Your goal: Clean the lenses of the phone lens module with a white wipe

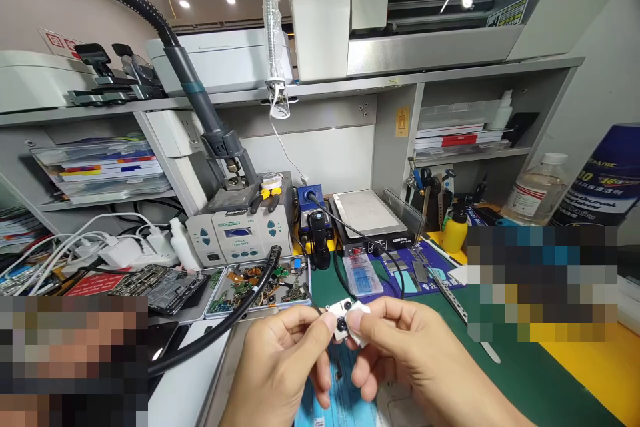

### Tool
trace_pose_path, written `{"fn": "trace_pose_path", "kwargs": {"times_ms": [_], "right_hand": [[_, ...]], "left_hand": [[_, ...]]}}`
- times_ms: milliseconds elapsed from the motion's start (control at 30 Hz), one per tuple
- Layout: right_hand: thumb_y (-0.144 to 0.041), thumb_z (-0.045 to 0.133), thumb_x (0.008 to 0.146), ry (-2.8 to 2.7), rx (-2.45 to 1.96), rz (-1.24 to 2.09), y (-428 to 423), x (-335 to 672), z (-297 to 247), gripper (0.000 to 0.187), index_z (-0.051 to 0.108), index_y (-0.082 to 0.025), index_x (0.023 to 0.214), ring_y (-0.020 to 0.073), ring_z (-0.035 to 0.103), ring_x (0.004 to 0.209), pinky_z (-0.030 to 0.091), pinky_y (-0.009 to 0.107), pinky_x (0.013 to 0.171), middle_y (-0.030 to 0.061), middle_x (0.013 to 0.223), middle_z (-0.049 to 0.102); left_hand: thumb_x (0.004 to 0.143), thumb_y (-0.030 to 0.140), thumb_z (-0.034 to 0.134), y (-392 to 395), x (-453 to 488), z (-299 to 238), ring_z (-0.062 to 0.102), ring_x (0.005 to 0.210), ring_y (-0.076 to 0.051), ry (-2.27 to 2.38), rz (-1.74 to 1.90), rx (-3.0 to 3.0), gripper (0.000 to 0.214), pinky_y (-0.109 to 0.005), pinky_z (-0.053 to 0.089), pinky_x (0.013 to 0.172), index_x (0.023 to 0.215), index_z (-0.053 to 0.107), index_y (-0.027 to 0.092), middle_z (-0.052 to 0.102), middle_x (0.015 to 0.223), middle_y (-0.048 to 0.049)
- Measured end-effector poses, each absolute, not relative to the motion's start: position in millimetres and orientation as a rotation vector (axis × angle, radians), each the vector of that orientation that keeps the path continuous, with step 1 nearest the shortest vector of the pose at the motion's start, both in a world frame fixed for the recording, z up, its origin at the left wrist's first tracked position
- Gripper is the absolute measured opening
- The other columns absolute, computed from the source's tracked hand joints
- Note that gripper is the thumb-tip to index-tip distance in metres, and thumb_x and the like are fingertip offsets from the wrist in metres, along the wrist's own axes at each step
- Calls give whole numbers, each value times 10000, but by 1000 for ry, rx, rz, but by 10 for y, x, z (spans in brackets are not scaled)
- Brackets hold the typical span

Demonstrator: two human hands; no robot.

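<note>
Between my two hands is a small white camera module [341, 324] with dark round lenses, lenses facing me. My left hand [285, 353] pinches its left edge between thumb and fingers. My right hand [407, 340] is closed on a small white wipe [361, 321], pressed against the module's right side. Both hands hang above a light blue packet [340, 383] lying on the green mat [450, 360]. The fingertips behind the module are partly hidden.
A hot air station [245, 233] stands at the back left, its black hose [225, 330] crossing near my left hand. A tray of small circuit parts [260, 287] sits beside it. A heating plate [370, 217] is behind my hands; long tweezers [463, 310] lie right.
</note>
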State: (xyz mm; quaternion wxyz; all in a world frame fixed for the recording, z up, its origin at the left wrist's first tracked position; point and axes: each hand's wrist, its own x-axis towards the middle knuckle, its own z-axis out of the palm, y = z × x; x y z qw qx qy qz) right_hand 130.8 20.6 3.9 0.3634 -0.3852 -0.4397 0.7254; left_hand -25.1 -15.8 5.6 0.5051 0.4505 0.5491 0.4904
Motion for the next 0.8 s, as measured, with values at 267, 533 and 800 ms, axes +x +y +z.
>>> {"fn": "trace_pose_path", "kwargs": {"times_ms": [267, 533, 800], "right_hand": [[-429, 699, 845, -1144, -919, 1847, 186, 1290, 61, 365, 658, -74, 769, 131, 605, 519, 468, 259, 554, 98, 612, 686], [-530, 767, 732, -1200, -929, 1858, 194, 1315, 101, 437, 648, -110, 709, 167, 621, 542, 477, 279, 545, 74, 598, 663], [-610, 713, 757, -1242, -970, 1792, 161, 1323, 107, 473, 650, -141, 742, 152, 637, 563, 493, 249, 574, 43, 601, 689]], "left_hand": [[836, 456, 633, -126, -260, 17, 529, 437, -114, 1223, 1186, 1059, 330, -232, 411, 453, 691, 611, 160, 552, 526, 21], [815, 491, 648, -143, -272, 17, 512, 403, -105, 1233, 1208, 1062, 354, -216, 381, 424, 706, 642, 155, 549, 500, 24], [766, 537, 660, -201, -226, 94, 477, 361, -89, 1338, 1196, 1080, 403, -196, 377, 413, 659, 632, 150, 545, 434, 16]]}}
